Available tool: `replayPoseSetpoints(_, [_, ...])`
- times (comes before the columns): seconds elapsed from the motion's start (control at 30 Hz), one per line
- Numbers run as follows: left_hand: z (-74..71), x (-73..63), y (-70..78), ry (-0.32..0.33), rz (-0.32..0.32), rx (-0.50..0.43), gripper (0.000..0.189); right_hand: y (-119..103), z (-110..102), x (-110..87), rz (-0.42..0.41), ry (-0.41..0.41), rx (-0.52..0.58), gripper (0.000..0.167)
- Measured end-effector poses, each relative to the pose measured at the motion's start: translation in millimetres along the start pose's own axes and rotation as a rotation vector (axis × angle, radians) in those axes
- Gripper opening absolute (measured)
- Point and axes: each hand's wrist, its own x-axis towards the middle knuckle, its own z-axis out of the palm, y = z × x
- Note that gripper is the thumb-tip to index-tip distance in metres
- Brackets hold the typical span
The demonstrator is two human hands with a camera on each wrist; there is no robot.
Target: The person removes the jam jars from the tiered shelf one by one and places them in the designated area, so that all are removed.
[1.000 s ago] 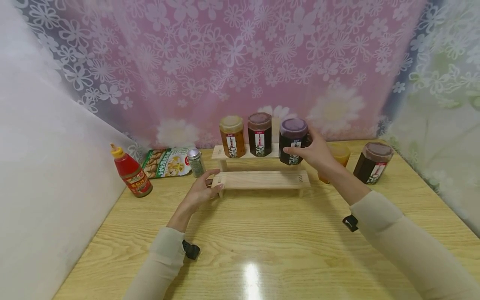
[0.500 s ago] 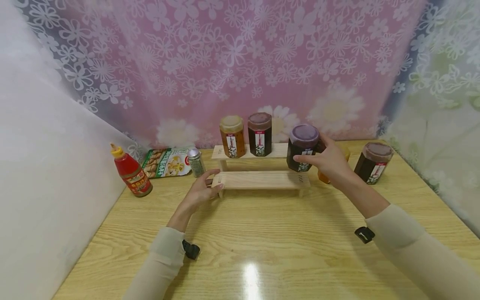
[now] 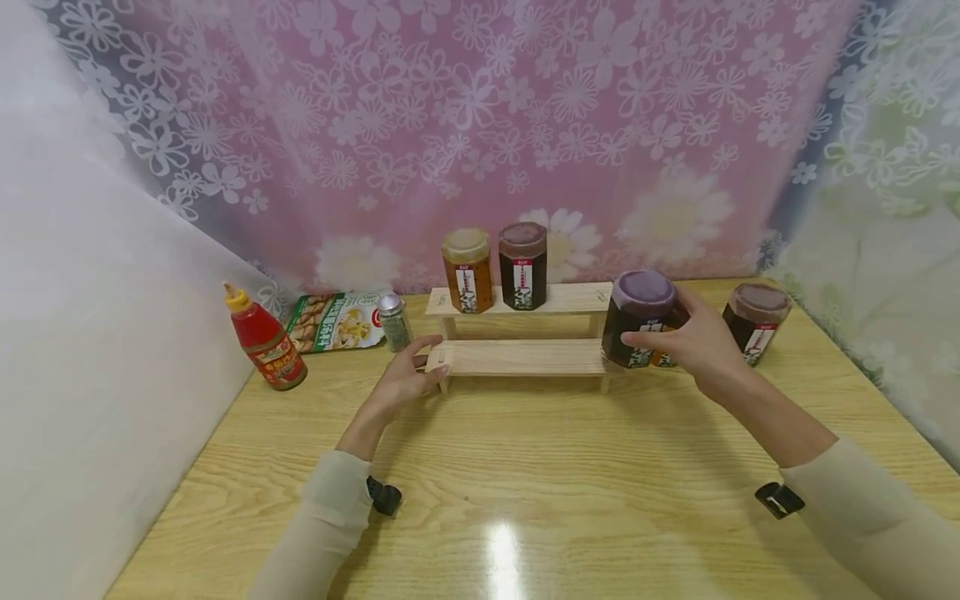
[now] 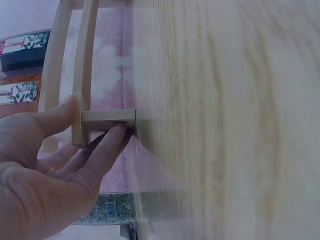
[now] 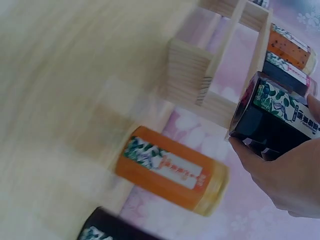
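Observation:
My right hand (image 3: 701, 346) grips a dark jar with a purple lid (image 3: 639, 312), held up just off the right end of a two-step wooden rack (image 3: 525, 358). Behind that jar an orange jar is mostly hidden in the head view; the right wrist view shows the orange jar (image 5: 167, 170) whole. With thumb on the board and fingers around the leg, my left hand (image 4: 60, 165) holds the rack's lower left end. On the upper step stand an amber jar (image 3: 468, 271) and a dark jar with a brownish lid (image 3: 523, 267).
Another dark jar (image 3: 756, 321) stands at the far right. Left of the rack are a shaker of green flakes (image 3: 393, 323), a flat food packet (image 3: 337, 323) and a red squeeze bottle (image 3: 266, 337). A flowered curtain (image 3: 480, 125) hangs behind the table.
My right hand has carried the purple-lidded jar from the upper step's right end to the right and toward me, off the rack. My left hand has stayed on the rack.

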Motion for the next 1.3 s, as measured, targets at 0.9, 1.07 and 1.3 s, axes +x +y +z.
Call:
replayPoseSetpoints(0.9, [0.1, -0.9, 2.3, -0.01, 0.006, 0.011, 0.062, 75.8, -59.4, -34.5, 0.118, -0.034, -0.167, 0.108])
replayPoseSetpoints(1.07, [-0.3, -0.4, 0.6, -0.001, -0.005, 0.027, 0.061, 84.3, -69.2, -37.2, 0.129, -0.038, -0.195, 0.111])
replayPoseSetpoints(1.3, [-0.2, 0.0, 0.2, -0.007, 0.013, 0.025, 0.061, 97.1, -81.8, -39.1, 0.111, 0.007, -0.246, 0.102])
